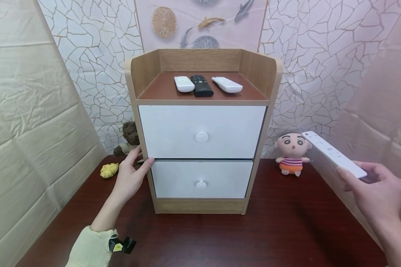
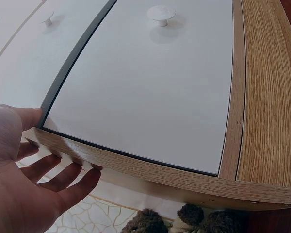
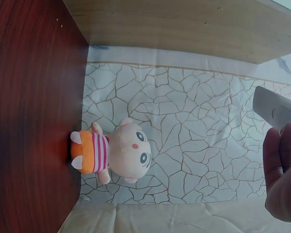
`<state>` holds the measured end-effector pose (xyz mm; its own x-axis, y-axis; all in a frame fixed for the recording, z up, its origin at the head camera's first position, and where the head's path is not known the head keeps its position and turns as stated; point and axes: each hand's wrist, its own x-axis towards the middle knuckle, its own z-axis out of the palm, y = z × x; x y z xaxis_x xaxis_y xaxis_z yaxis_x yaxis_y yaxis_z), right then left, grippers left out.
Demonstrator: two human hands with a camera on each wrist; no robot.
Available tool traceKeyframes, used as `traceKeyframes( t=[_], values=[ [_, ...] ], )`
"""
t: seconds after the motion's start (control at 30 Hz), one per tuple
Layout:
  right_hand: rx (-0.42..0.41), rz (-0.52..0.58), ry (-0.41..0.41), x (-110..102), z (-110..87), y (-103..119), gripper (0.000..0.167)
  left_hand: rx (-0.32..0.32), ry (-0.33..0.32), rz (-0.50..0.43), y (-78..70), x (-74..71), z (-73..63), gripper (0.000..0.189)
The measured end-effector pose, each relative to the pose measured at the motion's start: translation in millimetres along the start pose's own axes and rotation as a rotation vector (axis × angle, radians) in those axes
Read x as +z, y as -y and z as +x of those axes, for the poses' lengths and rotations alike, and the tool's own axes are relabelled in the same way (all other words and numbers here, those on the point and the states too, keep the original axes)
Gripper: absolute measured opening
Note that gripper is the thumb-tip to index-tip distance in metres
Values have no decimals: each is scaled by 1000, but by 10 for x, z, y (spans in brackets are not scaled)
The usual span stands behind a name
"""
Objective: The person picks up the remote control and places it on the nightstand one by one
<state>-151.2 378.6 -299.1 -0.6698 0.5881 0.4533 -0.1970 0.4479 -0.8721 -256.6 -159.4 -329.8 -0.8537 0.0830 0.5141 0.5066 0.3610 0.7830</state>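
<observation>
My left hand (image 1: 130,176) holds the left front edge of a wooden cabinet (image 1: 200,205), thumb on the front and fingers along the side panel. In the left wrist view, the fingertips (image 2: 94,172) touch that side. The cabinet has a white upper drawer (image 1: 173,129) and a white lower drawer (image 1: 177,180), both with round white knobs. My right hand (image 1: 379,189) grips a white remote control (image 1: 334,154), raised in the air right of the cabinet, buttons facing up. Two white remotes (image 1: 184,84) (image 1: 227,85) and a black remote (image 1: 202,86) lie on the cabinet's top.
A plush doll (image 1: 292,154) in a striped shirt sits on the dark red table (image 1: 287,230) at the back right. Behind my left hand are a brown plush bear (image 1: 130,132) and a small yellow object (image 1: 109,170). Beige cloth (image 1: 26,129) hangs along both sides.
</observation>
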Motion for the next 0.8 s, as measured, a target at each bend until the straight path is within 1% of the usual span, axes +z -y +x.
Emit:
traceKeyframes(
  t=[0.3, 0.53, 0.77, 0.8],
  values=[
    [-10, 28, -35, 29, -9, 24, 37, 7, 1, -8, 6, 1, 6, 56],
    [-18, 134, -46, 61, -1, 86, 33, 0, 3, -14, 7, -7, 5, 57],
    [-101, 64, -57, 93, 10, 214, 32, -4, 6, -13, 6, -12, 4, 57],
    [-105, 70, -57, 98, 14, 238, 32, -3, 6, -12, 9, -11, 5, 57]
  ],
)
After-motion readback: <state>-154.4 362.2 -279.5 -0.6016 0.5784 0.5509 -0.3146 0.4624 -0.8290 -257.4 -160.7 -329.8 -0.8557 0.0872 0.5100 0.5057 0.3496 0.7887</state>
